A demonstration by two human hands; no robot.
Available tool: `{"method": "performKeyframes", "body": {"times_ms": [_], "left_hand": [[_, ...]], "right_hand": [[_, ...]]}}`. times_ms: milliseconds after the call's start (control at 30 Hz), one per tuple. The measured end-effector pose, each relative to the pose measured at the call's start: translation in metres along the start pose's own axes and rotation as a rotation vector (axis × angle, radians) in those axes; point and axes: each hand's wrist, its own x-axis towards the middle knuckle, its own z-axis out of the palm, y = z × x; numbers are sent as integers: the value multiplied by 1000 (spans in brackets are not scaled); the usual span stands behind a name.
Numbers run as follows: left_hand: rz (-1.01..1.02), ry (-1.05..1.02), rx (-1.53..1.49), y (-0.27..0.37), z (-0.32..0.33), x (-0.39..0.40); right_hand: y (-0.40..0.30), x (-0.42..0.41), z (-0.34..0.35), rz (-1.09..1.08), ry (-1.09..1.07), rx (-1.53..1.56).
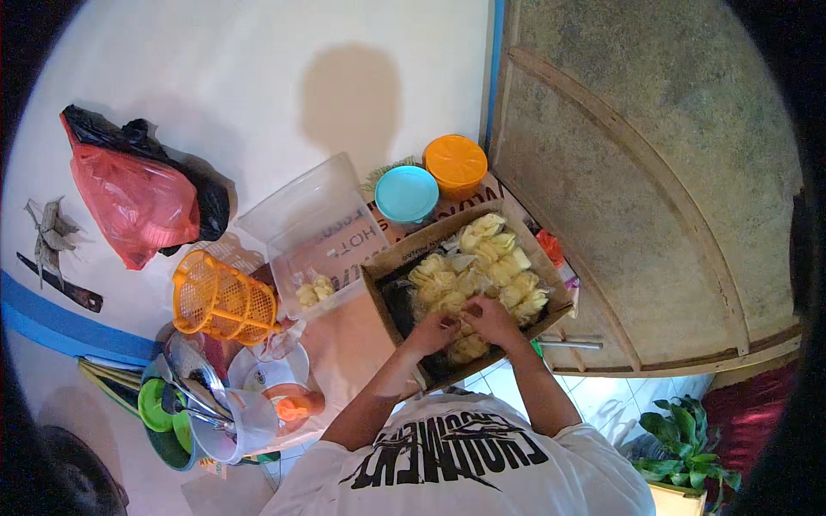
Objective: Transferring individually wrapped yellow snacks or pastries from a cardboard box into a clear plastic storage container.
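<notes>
A cardboard box (426,240) stands in front of me. Several clear plastic bags (510,258) filled with pale yellow pieces, seemingly food, lie inside. My left hand (431,331) and my right hand (493,320) meet low in the box, fingertips almost together. They pinch the upper part of one bag (469,347) near the box's front side. The exact finger grip is small and partly hidden by the hands. Left of the box, a clear plastic container (335,248) contains a small bag (315,290) of similar yellow pieces.
Blue-lidded (406,193) and orange-lidded tubs (455,164) stand behind the box. To the left are an orange plastic basket (222,297), a white bowl (293,361) and a pail (245,426) beside utensils. A red plastic bag (139,193) hangs on the wall. A wooden panel (619,161) rises at right.
</notes>
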Motion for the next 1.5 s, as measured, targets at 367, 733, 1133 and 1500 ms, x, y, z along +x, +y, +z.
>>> {"method": "performKeyframes", "body": {"times_ms": [367, 733, 1133, 1500], "left_hand": [[-6, -208, 382, -11, 19, -5], [-161, -145, 553, -22, 32, -21], [-119, -63, 395, -6, 20, -42], [51, 345, -57, 103, -22, -93]], "right_hand": [[24, -12, 6, -129, -252, -474], [46, 1, 13, -115, -387, -561], [16, -13, -9, -78, -352, -381], [-43, -38, -20, -98, -212, 535]]}}
